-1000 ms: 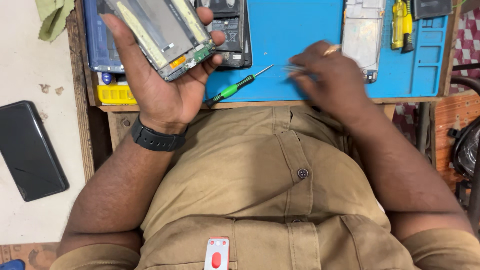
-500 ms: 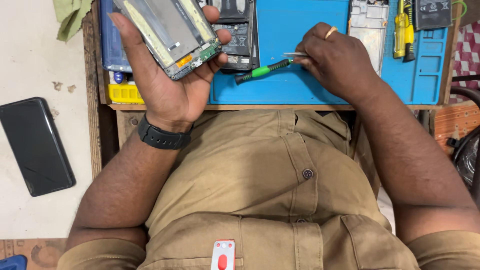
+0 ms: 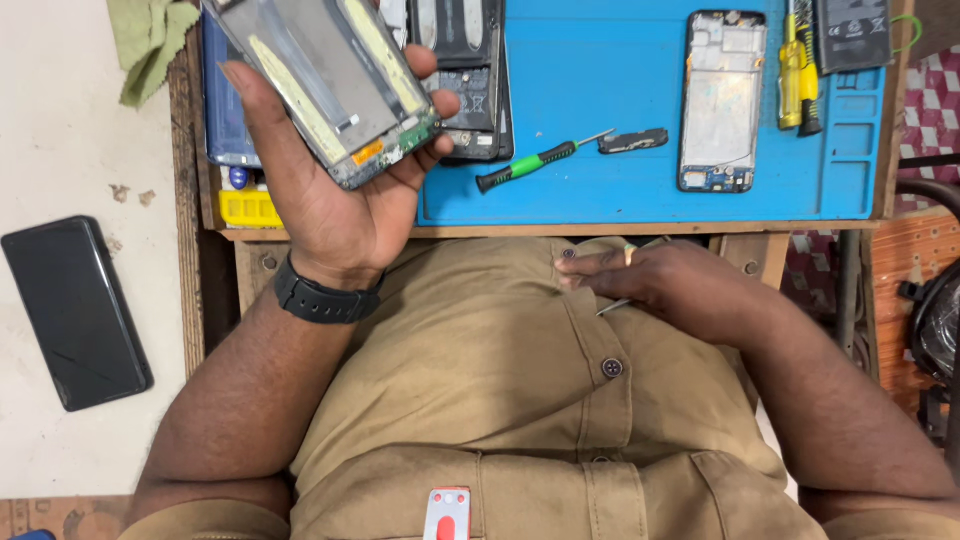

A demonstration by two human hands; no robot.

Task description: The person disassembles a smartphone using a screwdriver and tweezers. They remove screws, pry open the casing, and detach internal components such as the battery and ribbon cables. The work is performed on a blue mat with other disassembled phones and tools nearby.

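Left hand raised over the worktop's left edge, fingers curled around an opened phone frame, gripping it by its long sides, tilted. Right hand pulled back against the shirt, fingers pressed together pinching thin metal tweezers. On the blue mat: green-handled screwdriver, small black part just beside its tip, second phone frame.

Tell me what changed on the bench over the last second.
The right hand pulled back from the blue mat to the shirt front, gripping thin tweezers. The green screwdriver now lies untouched. The left hand still holds the phone frame up.
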